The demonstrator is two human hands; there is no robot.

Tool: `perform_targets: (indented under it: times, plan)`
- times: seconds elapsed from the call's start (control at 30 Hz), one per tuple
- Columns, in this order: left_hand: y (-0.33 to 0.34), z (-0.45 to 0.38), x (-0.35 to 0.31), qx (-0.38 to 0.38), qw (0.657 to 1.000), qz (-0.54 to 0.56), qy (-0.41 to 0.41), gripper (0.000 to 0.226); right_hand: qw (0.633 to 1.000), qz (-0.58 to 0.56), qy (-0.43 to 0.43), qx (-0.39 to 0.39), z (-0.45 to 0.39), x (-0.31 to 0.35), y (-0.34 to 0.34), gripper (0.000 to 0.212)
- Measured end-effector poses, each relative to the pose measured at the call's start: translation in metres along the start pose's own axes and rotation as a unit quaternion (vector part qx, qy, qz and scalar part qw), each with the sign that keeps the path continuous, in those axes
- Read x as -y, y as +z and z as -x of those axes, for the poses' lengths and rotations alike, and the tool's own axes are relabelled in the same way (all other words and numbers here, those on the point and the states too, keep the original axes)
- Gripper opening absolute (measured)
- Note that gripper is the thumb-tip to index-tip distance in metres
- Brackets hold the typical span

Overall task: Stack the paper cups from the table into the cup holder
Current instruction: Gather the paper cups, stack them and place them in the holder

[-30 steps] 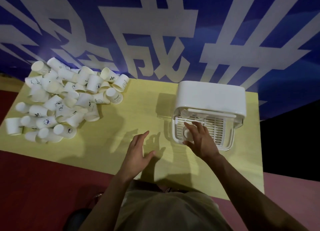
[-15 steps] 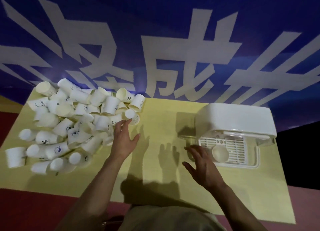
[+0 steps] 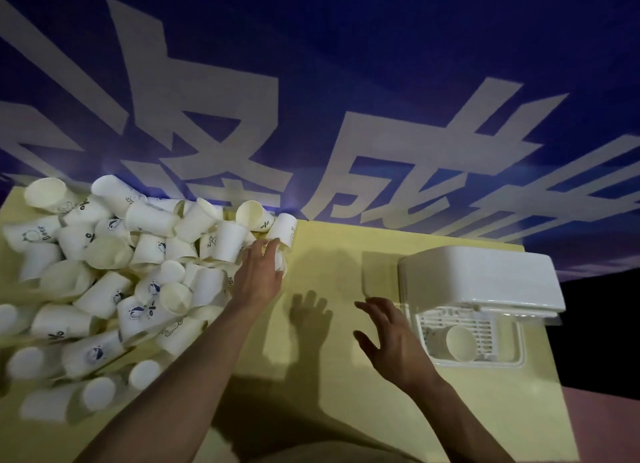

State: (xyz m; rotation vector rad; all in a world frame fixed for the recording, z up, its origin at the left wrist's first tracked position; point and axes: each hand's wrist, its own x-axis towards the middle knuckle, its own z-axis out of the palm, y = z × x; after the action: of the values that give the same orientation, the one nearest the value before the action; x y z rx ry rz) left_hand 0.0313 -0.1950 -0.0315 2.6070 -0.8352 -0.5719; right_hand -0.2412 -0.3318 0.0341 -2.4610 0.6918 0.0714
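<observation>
A big heap of white paper cups (image 3: 114,272) covers the left half of the yellow table (image 3: 322,240). My left hand (image 3: 258,275) reaches into the heap's right edge, its fingers curling round one cup (image 3: 280,260) that lies there. A white cup holder (image 3: 478,282) stands at the right, with one cup (image 3: 460,338) hanging mouth-down under its lid over the slatted tray. My right hand (image 3: 391,341) hovers just left of the holder, fingers spread, holding nothing.
A blue banner with large pale characters (image 3: 311,116) rises behind the table's far edge. Bare tabletop lies between the heap and the holder. The table's right edge (image 3: 550,358) runs close beside the holder, with pink floor beyond.
My left hand has gone further into the heap and closed round a cup at its right edge. My right hand has stayed beside the holder. The view has drawn closer.
</observation>
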Motion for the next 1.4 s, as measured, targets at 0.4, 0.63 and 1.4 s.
perform_targets:
  times: [0.4, 0.63, 1.4]
  plan:
    - [-0.011, 0.009, 0.011, 0.003, 0.994, 0.032, 0.109, 0.062, 0.997, 0.070, -0.024, 0.034, -0.158, 0.039, 0.009, 0.057]
    - [0.004, 0.061, 0.036, -0.014, 0.993, 0.042, 0.107, 0.049, 0.985, 0.121, -0.094, 0.083, -0.228, 0.058, 0.056, 0.068]
    - [0.048, 0.071, 0.041, 0.114, 0.987, 0.083, 0.078, 0.077, 0.981, 0.153, -0.079, 0.090, -0.233, 0.046, 0.060, 0.036]
